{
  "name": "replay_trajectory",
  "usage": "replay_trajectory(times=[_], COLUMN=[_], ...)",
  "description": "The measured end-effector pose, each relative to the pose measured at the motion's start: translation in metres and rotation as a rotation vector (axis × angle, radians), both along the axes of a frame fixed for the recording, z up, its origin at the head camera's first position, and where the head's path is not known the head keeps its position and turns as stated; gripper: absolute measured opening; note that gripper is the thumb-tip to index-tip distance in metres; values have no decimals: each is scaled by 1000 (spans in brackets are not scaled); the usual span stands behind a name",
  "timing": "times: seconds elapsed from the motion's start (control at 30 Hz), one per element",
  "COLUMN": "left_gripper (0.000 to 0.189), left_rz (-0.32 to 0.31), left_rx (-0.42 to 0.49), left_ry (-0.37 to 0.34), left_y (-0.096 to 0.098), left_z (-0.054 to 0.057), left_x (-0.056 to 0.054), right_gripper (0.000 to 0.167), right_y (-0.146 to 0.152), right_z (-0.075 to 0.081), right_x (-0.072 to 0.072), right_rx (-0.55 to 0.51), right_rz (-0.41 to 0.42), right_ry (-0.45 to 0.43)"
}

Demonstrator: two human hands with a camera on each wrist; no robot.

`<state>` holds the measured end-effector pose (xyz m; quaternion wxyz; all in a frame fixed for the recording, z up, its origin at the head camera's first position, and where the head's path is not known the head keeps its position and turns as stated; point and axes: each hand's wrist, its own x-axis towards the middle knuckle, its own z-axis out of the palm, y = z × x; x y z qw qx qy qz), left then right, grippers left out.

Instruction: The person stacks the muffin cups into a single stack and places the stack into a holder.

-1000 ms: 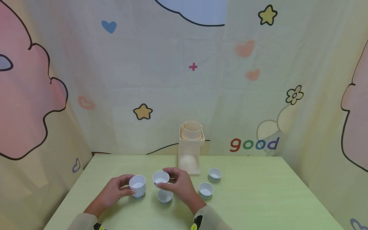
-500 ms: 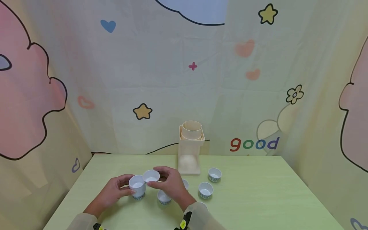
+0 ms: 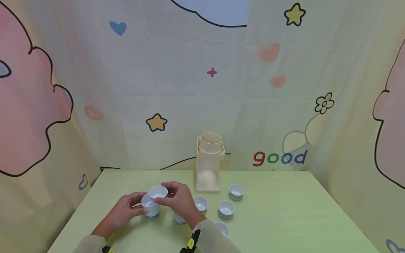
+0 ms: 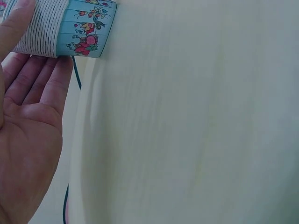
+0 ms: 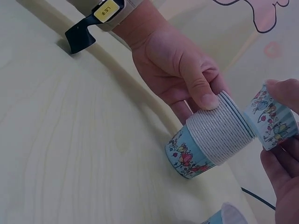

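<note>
My left hand [image 3: 128,208] grips a stack of nested paper cups [image 3: 151,211] at the left of the table. The right wrist view shows the stack's [image 5: 215,133] white rims packed close together and a light blue floral band on the outermost cup. My right hand [image 3: 179,201] pinches a single paper cup [image 3: 158,192], mouth up, over the stack's opening. In the right wrist view this floral cup [image 5: 273,119] is right at the stack's mouth; whether they touch, I cannot tell. The left wrist view shows my left hand's thumb and fingers around the stack [image 4: 51,30].
Several loose paper cups stand upright on the pale green table: one cup [image 3: 200,203] beside my right wrist, another cup [image 3: 226,209] farther right, and a cup [image 3: 222,229] partly behind the sleeve. A beige stand with a round tube [image 3: 208,172] stands at the back.
My right hand has carried its cup leftward to above the stack, uncovering cups behind its wrist. My left hand and the stack have stayed nearly still.
</note>
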<state>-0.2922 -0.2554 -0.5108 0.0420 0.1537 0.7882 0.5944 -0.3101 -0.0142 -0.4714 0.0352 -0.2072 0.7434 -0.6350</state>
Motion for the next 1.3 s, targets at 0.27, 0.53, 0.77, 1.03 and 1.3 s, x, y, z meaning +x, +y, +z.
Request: replay_trajectory(times=[0.27, 0.53, 0.77, 1.03, 1.3], left_gripper=[65, 67, 69, 68, 68], left_rz=[29, 31, 27, 45, 21], left_rx=[-38, -32, -23, -27, -29], left_ry=[-19, -28, -42, -59, -42], left_y=[1, 0, 0, 0, 2], left_z=[2, 0, 0, -1, 4], left_x=[1, 0, -1, -2, 1], right_gripper=[51, 52, 50, 44, 43], right_y=[-13, -21, -25, -27, -26], right_z=[5, 5, 3, -2, -3], right_x=[3, 3, 1, 0, 2], right_rx=[-15, -12, 18, 23, 52], right_rz=[2, -11, -13, -2, 5], right_ry=[-3, -1, -5, -42, -57])
